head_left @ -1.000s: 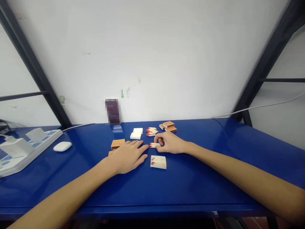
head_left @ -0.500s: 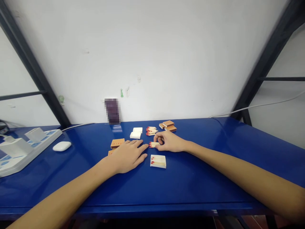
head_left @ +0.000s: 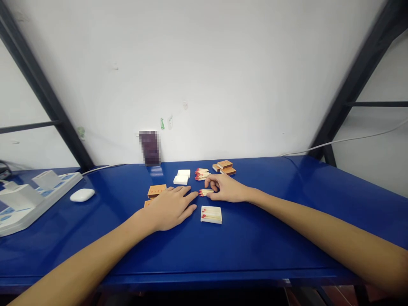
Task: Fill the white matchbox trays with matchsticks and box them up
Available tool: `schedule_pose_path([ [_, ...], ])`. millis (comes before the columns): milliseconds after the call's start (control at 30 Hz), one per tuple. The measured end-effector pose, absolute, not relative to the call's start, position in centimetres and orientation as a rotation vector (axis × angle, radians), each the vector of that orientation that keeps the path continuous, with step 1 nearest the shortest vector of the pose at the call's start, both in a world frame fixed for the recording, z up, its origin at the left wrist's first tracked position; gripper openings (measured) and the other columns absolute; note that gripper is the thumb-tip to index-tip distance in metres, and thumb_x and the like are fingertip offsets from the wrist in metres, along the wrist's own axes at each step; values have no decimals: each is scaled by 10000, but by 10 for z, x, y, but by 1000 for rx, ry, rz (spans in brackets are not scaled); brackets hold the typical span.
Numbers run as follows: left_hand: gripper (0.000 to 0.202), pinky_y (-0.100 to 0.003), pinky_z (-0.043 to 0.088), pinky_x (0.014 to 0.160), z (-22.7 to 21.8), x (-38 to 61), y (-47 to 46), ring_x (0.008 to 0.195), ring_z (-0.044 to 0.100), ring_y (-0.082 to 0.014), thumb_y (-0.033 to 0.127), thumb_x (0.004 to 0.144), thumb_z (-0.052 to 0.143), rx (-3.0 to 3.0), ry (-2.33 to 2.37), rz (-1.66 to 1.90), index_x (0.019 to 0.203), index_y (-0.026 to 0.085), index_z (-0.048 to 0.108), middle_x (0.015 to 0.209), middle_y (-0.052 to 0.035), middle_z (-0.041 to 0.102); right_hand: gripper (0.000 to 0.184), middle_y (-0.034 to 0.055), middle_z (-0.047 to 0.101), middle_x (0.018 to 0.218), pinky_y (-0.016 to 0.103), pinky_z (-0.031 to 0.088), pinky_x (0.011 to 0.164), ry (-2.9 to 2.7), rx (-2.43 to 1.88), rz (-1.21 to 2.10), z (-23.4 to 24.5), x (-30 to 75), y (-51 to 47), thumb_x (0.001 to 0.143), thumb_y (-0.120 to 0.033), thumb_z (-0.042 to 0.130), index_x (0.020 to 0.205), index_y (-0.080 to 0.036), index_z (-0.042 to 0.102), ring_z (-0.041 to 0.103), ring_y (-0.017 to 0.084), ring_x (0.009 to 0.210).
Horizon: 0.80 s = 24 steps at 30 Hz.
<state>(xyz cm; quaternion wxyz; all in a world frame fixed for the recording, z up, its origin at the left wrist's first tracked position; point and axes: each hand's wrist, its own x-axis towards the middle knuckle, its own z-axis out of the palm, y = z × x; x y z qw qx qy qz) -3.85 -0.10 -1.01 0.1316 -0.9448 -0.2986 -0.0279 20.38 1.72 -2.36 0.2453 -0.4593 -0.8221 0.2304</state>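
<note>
Palm down on the blue table, my left hand has its fingers spread and holds nothing. Its fingertips reach close to a small row of red-headed matches. My right hand is at the other end of that row, thumb and curled fingers closed around the plain ends of the matches. Nearer to me lies a white matchbox tray with a few matches in it. A bigger pile of matches lies beyond my right hand.
Two white trays sit beyond my left hand. Orange matchboxes are partly hidden by that hand; more matchboxes are stacked at the back right. At left are a white rounded case and a power strip. A wall rises behind.
Both hands stay almost in place. The whole view shifts very slightly, and the fingers of my right hand remain at the small row of matches.
</note>
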Motion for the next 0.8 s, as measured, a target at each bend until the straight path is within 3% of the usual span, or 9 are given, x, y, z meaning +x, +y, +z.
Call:
schedule_pose_path([
  [200, 470, -441, 457, 922, -11, -38, 0, 1137, 593, -296, 434, 1034, 240, -2734, -854, -70, 1367, 214, 487, 1313, -132, 569, 94, -60, 449, 610, 241, 315, 535, -2273, -1259, 583, -27, 204, 21, 734, -244, 626, 798, -177, 610, 413, 100, 546],
  [800, 450, -436, 458, 914, -11, -39, 0, 1125, 600, -296, 426, 1033, 256, -2757, -845, -100, 1348, 216, 498, 1301, -128, 573, 129, -59, 439, 627, 238, 321, 535, -2256, -1188, 724, -26, 206, 21, 736, -267, 642, 764, -185, 547, 401, 102, 560],
])
